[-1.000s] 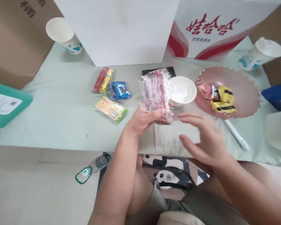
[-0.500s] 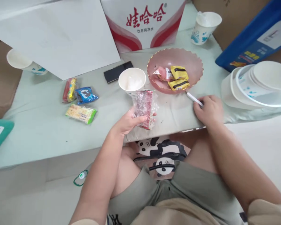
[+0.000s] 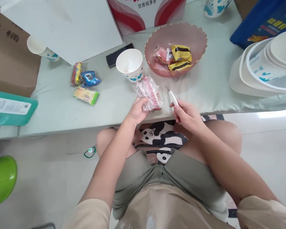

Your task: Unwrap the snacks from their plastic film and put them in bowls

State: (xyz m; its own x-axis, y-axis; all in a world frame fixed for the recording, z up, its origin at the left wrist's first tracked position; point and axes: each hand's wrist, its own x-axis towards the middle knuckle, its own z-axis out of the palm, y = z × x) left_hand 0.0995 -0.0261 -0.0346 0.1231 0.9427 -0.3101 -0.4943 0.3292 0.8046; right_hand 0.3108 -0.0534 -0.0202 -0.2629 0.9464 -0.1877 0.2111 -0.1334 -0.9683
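My left hand (image 3: 138, 111) is closed around a red packet in clear, crinkled plastic wrap (image 3: 149, 93), with the thumb on its front. My right hand (image 3: 187, 115) grips a white craft knife (image 3: 173, 98) whose thin metal tip points up and left, apart from the packet. A white paper cup (image 3: 130, 65) with blue leaf prints stands just behind the packet. Beyond the knife sits a pink scalloped bowl (image 3: 154, 68) with a gold rim. It holds yellow packets (image 3: 181, 53) and a pink-wrapped piece (image 3: 162, 54).
Several small snacks lie left, including a blue packet (image 3: 90, 78) and a green-ended packet (image 3: 86, 95). A black phone (image 3: 114, 58) rests behind the cup. White tubs with stacked cups (image 3: 239, 74) stand right, near a blue container (image 3: 259, 27). White boxes (image 3: 62, 28) line the back.
My right hand has lifted the craft knife off the table and brought it left, near the packet. My left hand still holds the packet, now tilted differently. The view has tipped downward.
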